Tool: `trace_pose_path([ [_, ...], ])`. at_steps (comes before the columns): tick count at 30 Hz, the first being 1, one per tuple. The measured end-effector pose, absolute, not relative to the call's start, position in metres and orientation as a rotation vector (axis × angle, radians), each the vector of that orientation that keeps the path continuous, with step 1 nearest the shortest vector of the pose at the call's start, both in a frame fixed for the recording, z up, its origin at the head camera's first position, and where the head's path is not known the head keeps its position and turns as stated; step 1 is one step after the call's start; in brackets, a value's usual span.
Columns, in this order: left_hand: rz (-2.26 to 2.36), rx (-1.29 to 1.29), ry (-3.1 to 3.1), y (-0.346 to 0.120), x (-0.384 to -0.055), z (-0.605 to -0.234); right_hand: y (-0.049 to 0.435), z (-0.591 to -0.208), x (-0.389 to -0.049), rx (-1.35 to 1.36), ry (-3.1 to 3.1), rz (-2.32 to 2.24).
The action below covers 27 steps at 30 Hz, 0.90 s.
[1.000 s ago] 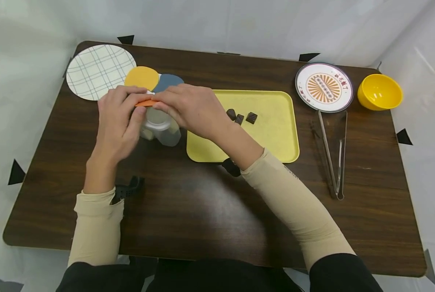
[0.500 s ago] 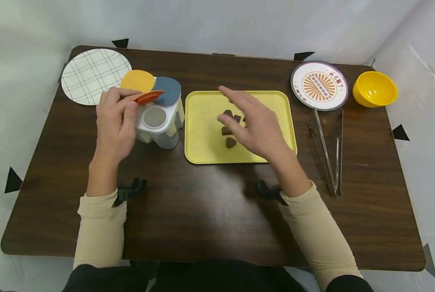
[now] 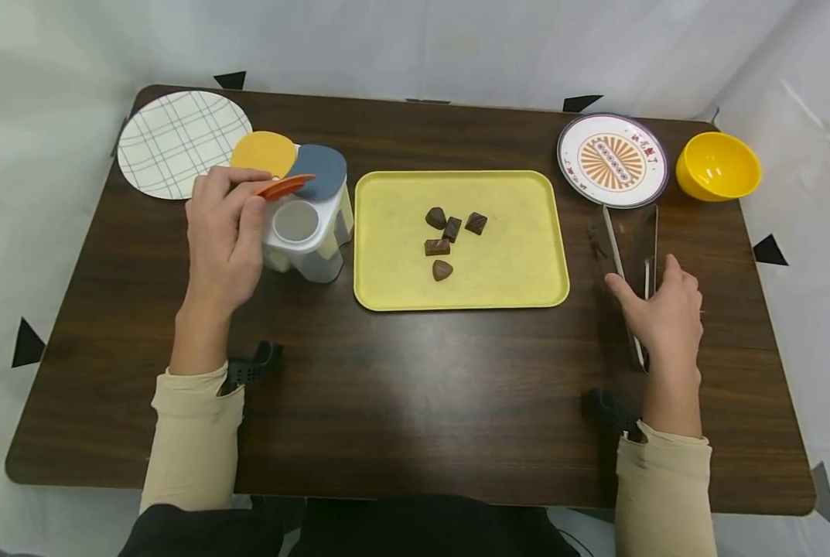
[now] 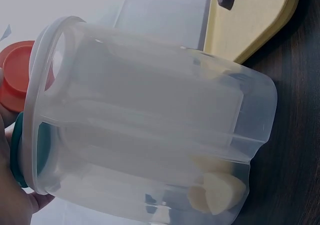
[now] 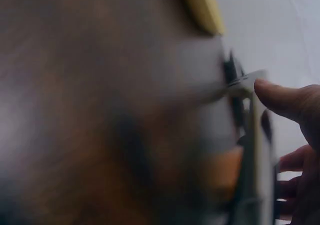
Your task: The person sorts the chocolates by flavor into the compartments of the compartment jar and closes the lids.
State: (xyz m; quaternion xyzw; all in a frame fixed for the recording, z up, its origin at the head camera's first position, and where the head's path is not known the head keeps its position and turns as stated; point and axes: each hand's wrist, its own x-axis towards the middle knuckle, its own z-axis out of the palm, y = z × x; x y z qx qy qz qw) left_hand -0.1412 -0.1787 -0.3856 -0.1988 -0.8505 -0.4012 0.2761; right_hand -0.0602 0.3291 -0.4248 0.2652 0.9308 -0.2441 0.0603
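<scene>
Orange lid pinched in our left hand, atop clear container toward far left corner of desk. Our right hand, fingers apart, over metal tongs toward right edge. Plate by far edge: red characters we can't read.

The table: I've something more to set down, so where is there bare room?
Widest on the table, between the yellow tray and the near edge; also the tray's right side, beyond the chocolates. Crowded: back left, with the checked disc, clear container and left hand; far right, with the printed plate, yellow bowl, tongs and right hand.
</scene>
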Motion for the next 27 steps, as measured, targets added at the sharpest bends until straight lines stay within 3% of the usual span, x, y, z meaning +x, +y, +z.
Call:
trace_pose_path([
  [7, -1.082, -0.557, -2.277, -0.178, -0.143, -0.384, 0.332, -0.439, -0.054, 0.819, 2.837, -0.748],
  [27, -1.105, -0.546, -2.289, -0.179, -0.141, -0.385, 0.332, -0.424, -0.063, 0.741, 2.944, -0.922],
])
